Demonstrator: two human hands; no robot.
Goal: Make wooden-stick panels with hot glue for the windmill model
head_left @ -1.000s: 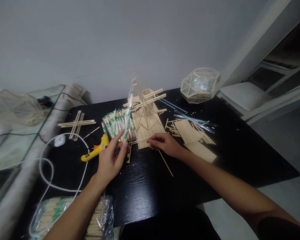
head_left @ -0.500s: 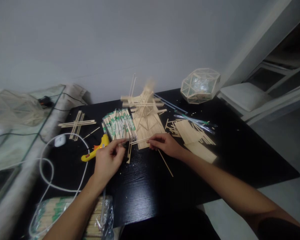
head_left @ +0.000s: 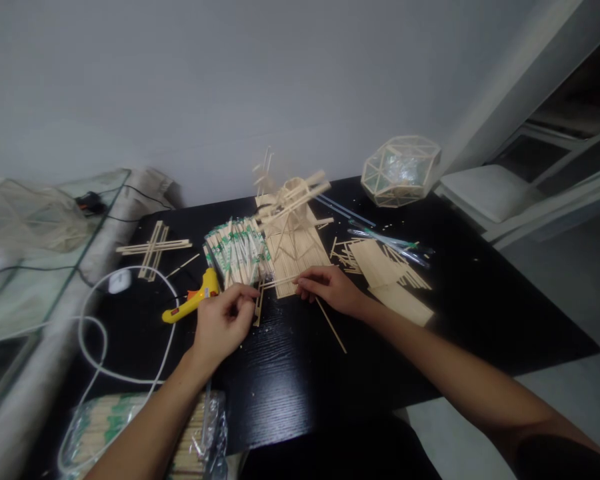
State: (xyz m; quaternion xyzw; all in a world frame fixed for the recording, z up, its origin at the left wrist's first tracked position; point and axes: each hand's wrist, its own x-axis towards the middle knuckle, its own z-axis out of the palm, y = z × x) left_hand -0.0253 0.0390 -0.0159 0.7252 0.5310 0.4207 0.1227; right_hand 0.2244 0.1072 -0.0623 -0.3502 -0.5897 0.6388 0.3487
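Note:
My right hand (head_left: 327,288) pinches thin wooden sticks (head_left: 279,283) over the front of a stick mat. At their left end these sticks meet upright ones, like a small cross. My left hand (head_left: 225,320) is closed, its fingertips at that left end; the exact grip is hidden. A loose thin stick (head_left: 332,327) slants down below my right hand. Just behind stands a windmill-like model (head_left: 293,207) of sticks with crossed blades, partly blurred, on the stick mat (head_left: 305,257). Left of my left hand lies a yellow glue gun (head_left: 193,298).
Paper-wrapped chopsticks (head_left: 237,247) lie left of the mat. Further left is a cross of sticks (head_left: 154,249) and a looping white cable (head_left: 100,367). Flat stick panels (head_left: 375,263) and a faceted stick frame (head_left: 401,171) are at right. A bagged chopstick bundle (head_left: 200,433) lies in front.
The windmill-like model's blades have turned, from nearly level to slanting up at the right. My left hand has shifted slightly right and down. My right hand has barely moved.

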